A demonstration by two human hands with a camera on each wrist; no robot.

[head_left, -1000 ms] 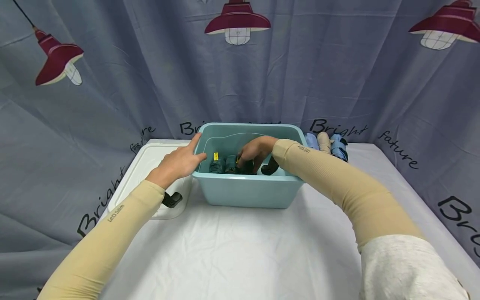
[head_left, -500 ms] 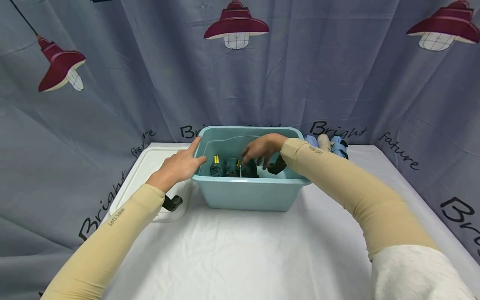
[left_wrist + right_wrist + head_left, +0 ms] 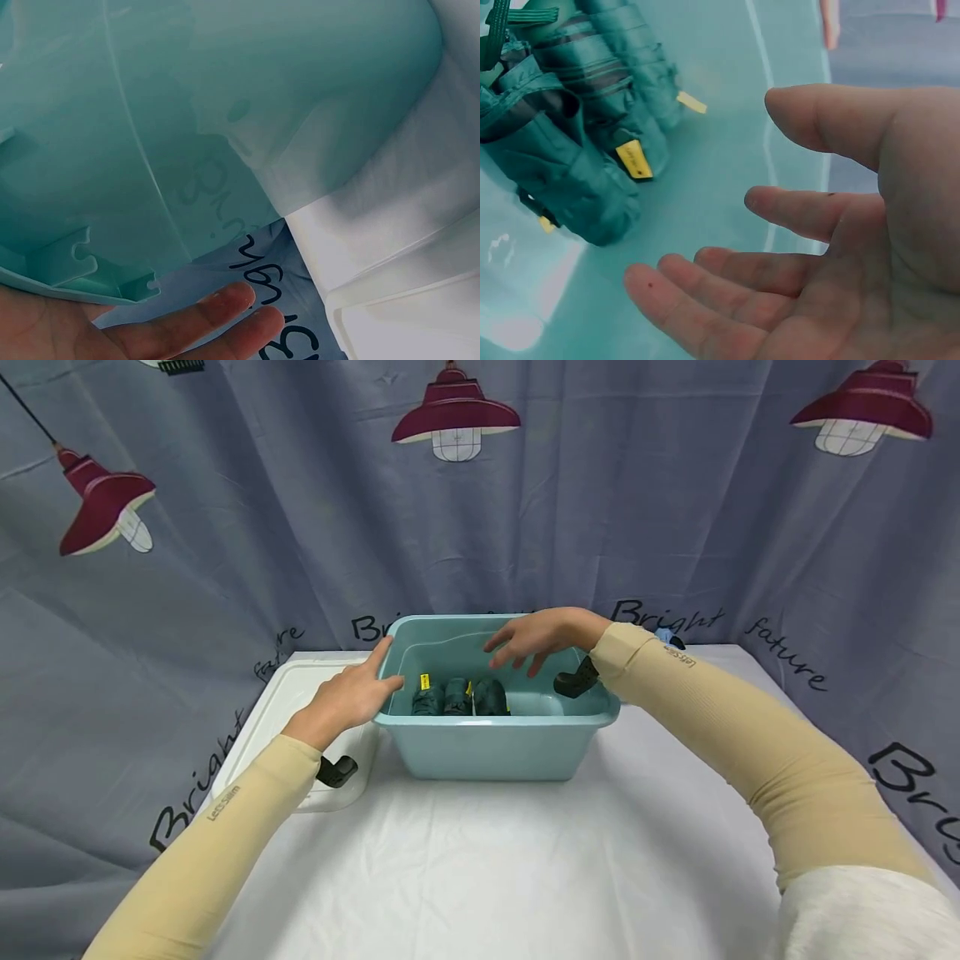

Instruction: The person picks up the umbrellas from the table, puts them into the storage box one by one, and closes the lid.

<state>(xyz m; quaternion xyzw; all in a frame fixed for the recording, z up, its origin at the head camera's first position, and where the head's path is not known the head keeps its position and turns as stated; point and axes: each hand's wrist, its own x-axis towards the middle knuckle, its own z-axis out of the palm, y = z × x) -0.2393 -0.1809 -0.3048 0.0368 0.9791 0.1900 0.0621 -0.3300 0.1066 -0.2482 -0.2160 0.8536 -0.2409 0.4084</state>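
Observation:
A light teal plastic bin [image 3: 495, 752] stands on the white table. Three dark green folded umbrellas, a left one [image 3: 428, 700], a middle one [image 3: 456, 697] and a right one [image 3: 491, 697], stand side by side in its left half, with yellow tags. My left hand [image 3: 348, 697] rests on the bin's left rim; in the left wrist view its visible fingers [image 3: 225, 304] extend outside the wall. Over the bin's right half hovers my right hand [image 3: 543, 635], fingers loosely spread and nothing in them. The right wrist view shows it apart from the umbrellas.
A white lid [image 3: 292, 710] lies on the table left of the bin. Behind my right forearm, part of a blue rolled item [image 3: 665, 635] shows. A grey-blue curtain [image 3: 315, 527] hangs behind the table.
My right hand has let go of the rightmost umbrella and risen up and to the right, leaving that umbrella standing in the bin. The left hand stays at the rim.

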